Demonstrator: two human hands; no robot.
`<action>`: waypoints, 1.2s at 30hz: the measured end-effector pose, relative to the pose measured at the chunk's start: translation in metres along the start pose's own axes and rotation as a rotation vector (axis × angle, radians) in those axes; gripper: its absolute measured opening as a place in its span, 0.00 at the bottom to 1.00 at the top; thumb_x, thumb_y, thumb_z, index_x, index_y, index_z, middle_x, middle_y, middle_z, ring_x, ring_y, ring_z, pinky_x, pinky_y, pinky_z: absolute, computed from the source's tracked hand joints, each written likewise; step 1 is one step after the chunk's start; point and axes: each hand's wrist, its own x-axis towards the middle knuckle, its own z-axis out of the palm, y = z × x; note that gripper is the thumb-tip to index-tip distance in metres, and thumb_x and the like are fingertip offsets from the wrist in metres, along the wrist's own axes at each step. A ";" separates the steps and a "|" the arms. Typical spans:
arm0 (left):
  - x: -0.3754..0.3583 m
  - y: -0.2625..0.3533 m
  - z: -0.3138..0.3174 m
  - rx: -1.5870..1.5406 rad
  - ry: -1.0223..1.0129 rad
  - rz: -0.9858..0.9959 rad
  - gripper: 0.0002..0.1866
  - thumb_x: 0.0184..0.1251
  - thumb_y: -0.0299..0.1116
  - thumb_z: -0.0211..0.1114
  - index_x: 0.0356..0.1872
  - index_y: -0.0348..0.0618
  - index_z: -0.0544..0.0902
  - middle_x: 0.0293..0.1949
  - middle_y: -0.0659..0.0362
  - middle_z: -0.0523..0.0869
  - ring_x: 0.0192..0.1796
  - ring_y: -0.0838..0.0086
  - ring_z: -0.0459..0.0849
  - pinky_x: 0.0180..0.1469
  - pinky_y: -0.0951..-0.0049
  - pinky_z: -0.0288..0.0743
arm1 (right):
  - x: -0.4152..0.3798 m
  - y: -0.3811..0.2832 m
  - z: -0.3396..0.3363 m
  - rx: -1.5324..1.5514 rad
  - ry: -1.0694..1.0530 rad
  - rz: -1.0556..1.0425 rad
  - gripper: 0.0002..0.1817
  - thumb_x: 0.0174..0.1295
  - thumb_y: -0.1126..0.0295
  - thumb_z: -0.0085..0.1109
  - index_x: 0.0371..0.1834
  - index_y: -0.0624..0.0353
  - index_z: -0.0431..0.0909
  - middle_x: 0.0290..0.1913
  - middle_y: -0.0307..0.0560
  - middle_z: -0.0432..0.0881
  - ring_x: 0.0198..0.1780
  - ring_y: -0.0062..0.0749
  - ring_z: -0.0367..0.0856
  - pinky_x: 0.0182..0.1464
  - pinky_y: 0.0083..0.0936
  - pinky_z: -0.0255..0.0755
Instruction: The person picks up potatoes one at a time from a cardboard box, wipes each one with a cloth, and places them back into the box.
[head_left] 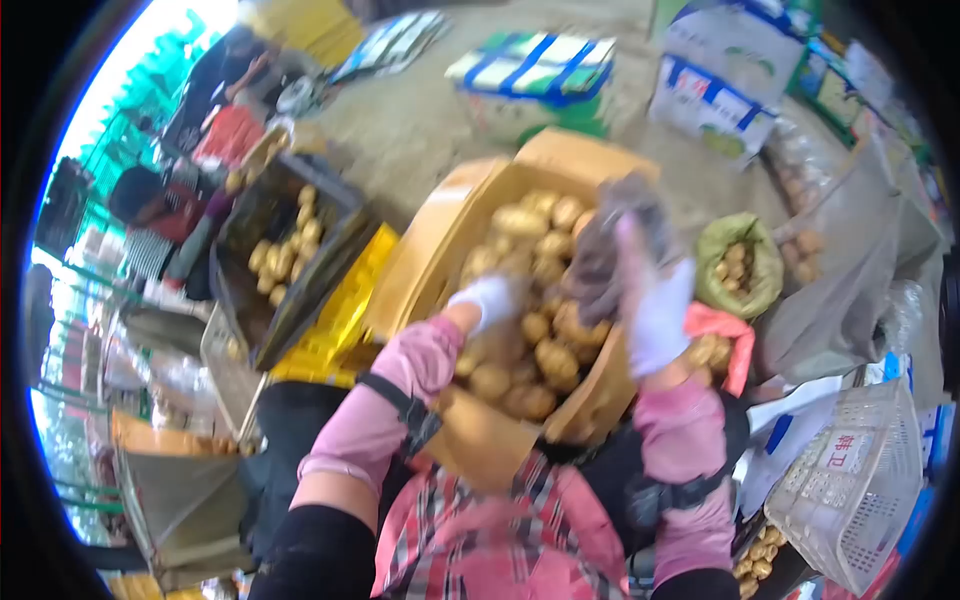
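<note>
An open cardboard box full of potatoes stands in front of my body, its flaps spread outward. My left hand, in a glove with a white cuff, is over the potatoes at the box's left side; its fingers are smeared by motion. At the right side of the box, my right hand, in a pale glove, holds a dark grey cloth-like item above the potatoes. Whether a potato is under the cloth is hidden.
A black crate of potatoes and a co-worker are at left. Right are a green sack, a red bag and a white basket. Closed boxes stand behind.
</note>
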 end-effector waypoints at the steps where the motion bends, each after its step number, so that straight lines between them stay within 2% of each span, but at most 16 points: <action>1: -0.003 0.012 0.001 0.030 -0.032 0.009 0.23 0.66 0.52 0.58 0.54 0.50 0.85 0.52 0.44 0.86 0.55 0.50 0.85 0.57 0.56 0.78 | -0.004 0.011 0.002 -0.123 0.013 -0.085 0.16 0.72 0.68 0.57 0.59 0.61 0.76 0.39 0.42 0.84 0.31 0.27 0.85 0.27 0.29 0.84; 3: 0.019 -0.014 0.022 0.108 -0.142 0.109 0.22 0.65 0.49 0.58 0.59 0.60 0.84 0.55 0.43 0.84 0.57 0.51 0.84 0.60 0.57 0.77 | -0.001 0.009 0.007 0.002 -0.009 -0.126 0.14 0.71 0.70 0.58 0.57 0.62 0.76 0.41 0.40 0.84 0.35 0.22 0.83 0.34 0.23 0.81; 5: -0.006 0.035 -0.015 0.297 -0.121 0.258 0.24 0.68 0.48 0.57 0.60 0.49 0.82 0.58 0.47 0.83 0.57 0.46 0.83 0.61 0.54 0.76 | 0.002 -0.011 0.007 0.168 -0.019 -0.060 0.14 0.70 0.77 0.57 0.57 0.66 0.77 0.51 0.42 0.84 0.48 0.18 0.82 0.50 0.15 0.75; 10: 0.035 0.025 -0.001 0.067 -0.224 0.059 0.29 0.66 0.50 0.61 0.67 0.55 0.76 0.58 0.48 0.84 0.58 0.53 0.83 0.64 0.61 0.74 | 0.009 -0.008 0.005 0.067 -0.027 0.011 0.12 0.67 0.74 0.62 0.51 0.64 0.77 0.33 0.36 0.83 0.26 0.14 0.74 0.27 0.17 0.68; 16: 0.064 -0.053 0.037 -0.209 -0.084 0.210 0.37 0.56 0.43 0.72 0.71 0.61 0.71 0.59 0.54 0.83 0.59 0.61 0.83 0.56 0.63 0.79 | 0.020 0.004 -0.006 -0.051 0.016 -0.085 0.13 0.68 0.68 0.65 0.53 0.60 0.79 0.31 0.29 0.80 0.26 0.11 0.72 0.26 0.14 0.66; 18: -0.006 -0.021 -0.024 -1.056 -0.230 0.062 0.33 0.66 0.39 0.67 0.72 0.56 0.69 0.60 0.59 0.83 0.58 0.64 0.83 0.55 0.58 0.81 | 0.026 0.022 -0.008 -0.125 0.006 -0.199 0.15 0.68 0.69 0.64 0.55 0.59 0.77 0.36 0.32 0.81 0.29 0.13 0.75 0.27 0.14 0.70; 19: 0.011 -0.054 -0.001 -1.242 -0.232 0.319 0.26 0.74 0.41 0.60 0.71 0.52 0.69 0.60 0.62 0.83 0.58 0.66 0.83 0.55 0.49 0.81 | 0.025 0.017 -0.008 -0.088 -0.027 -0.155 0.16 0.69 0.70 0.62 0.57 0.60 0.76 0.41 0.35 0.83 0.39 0.17 0.78 0.40 0.18 0.72; 20: -0.032 -0.030 -0.033 -1.546 -0.272 0.171 0.26 0.76 0.49 0.57 0.69 0.52 0.71 0.60 0.60 0.83 0.58 0.63 0.84 0.55 0.45 0.80 | 0.023 0.013 -0.009 -0.049 -0.059 -0.100 0.17 0.69 0.72 0.60 0.60 0.60 0.75 0.46 0.38 0.84 0.50 0.20 0.80 0.53 0.21 0.75; 22: -0.091 0.010 -0.062 -2.009 -0.104 0.303 0.35 0.73 0.60 0.55 0.69 0.43 0.69 0.56 0.52 0.83 0.52 0.53 0.85 0.49 0.58 0.85 | 0.022 0.008 -0.006 -0.080 -0.126 -0.104 0.20 0.71 0.68 0.58 0.64 0.58 0.70 0.42 0.39 0.81 0.35 0.18 0.76 0.38 0.19 0.73; 24: -0.108 0.006 -0.065 -2.232 -0.223 0.461 0.41 0.71 0.68 0.48 0.68 0.41 0.69 0.57 0.47 0.82 0.52 0.51 0.85 0.49 0.53 0.84 | 0.016 0.009 -0.002 -0.078 -0.233 -0.112 0.23 0.73 0.64 0.56 0.68 0.55 0.65 0.37 0.39 0.79 0.20 0.15 0.72 0.22 0.17 0.72; 27: -0.127 0.008 -0.059 -2.289 -0.279 0.709 0.39 0.73 0.65 0.47 0.69 0.41 0.69 0.57 0.47 0.81 0.56 0.51 0.83 0.55 0.48 0.80 | 0.003 0.024 0.019 0.390 -0.372 0.075 0.25 0.70 0.63 0.58 0.68 0.53 0.66 0.54 0.46 0.76 0.43 0.27 0.79 0.45 0.30 0.77; 29: -0.129 0.022 -0.054 -2.340 -0.199 0.837 0.32 0.75 0.57 0.49 0.67 0.41 0.71 0.58 0.48 0.80 0.59 0.53 0.80 0.60 0.50 0.77 | -0.014 0.027 0.031 0.097 -0.471 -0.203 0.27 0.65 0.64 0.61 0.67 0.53 0.69 0.64 0.48 0.71 0.57 0.37 0.76 0.59 0.39 0.72; 31: -0.145 0.057 -0.052 -2.405 0.001 0.928 0.23 0.76 0.45 0.50 0.64 0.43 0.74 0.59 0.51 0.79 0.61 0.57 0.78 0.63 0.56 0.73 | -0.031 0.028 0.038 -0.832 -0.543 -0.726 0.29 0.59 0.64 0.64 0.65 0.52 0.71 0.69 0.50 0.66 0.65 0.46 0.70 0.67 0.46 0.64; 33: -0.152 0.062 -0.046 -1.765 0.553 0.848 0.19 0.75 0.38 0.52 0.61 0.43 0.77 0.61 0.52 0.78 0.62 0.59 0.76 0.65 0.61 0.71 | -0.042 0.028 0.045 -1.145 -0.578 -0.875 0.31 0.53 0.64 0.65 0.64 0.52 0.73 0.69 0.51 0.67 0.68 0.53 0.68 0.71 0.49 0.60; 35: -0.147 0.051 -0.036 -0.319 1.059 0.500 0.19 0.74 0.35 0.53 0.61 0.41 0.77 0.62 0.51 0.76 0.63 0.59 0.76 0.65 0.64 0.70 | -0.045 0.032 0.048 -1.088 -0.561 -0.821 0.32 0.52 0.64 0.65 0.64 0.51 0.73 0.68 0.52 0.69 0.69 0.55 0.67 0.71 0.49 0.59; 36: -0.134 0.052 -0.018 -0.661 0.981 0.492 0.19 0.74 0.36 0.53 0.60 0.39 0.78 0.59 0.51 0.79 0.62 0.60 0.77 0.64 0.65 0.71 | -0.039 0.036 0.048 -1.027 -0.517 -0.807 0.31 0.53 0.64 0.65 0.64 0.50 0.74 0.69 0.53 0.69 0.69 0.55 0.67 0.71 0.49 0.59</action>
